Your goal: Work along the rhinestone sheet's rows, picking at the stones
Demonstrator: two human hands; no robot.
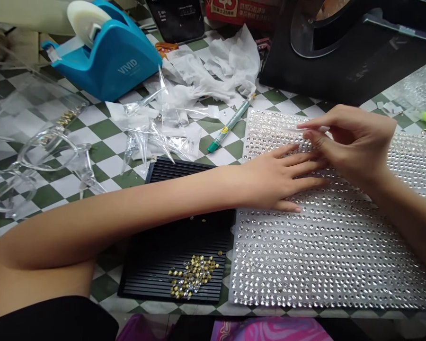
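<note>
Left hand (275, 177) lying flat and loosely spread across a sheet of clear rhinestones (335, 251), right hand (355, 147) just above it, thumb and forefinger pinching a thin clear plastic strip (287, 130) near the sheet's upper edge; rows densely filled nearly everywhere, no obvious bare patch, so most stones apparently left on the sheet; a ribbed black tray (173, 258) just beside it, a small heap of loose gold-backed stones (193, 277) on its lower part; gold studs (66, 118) along only one edge of what looks like a clear acrylic high-heeled shoe (39, 156), most of its surface bare; a blue VIVID tape dispenser (102, 54) and crumpled tissue paper (213, 66) farther back
</note>
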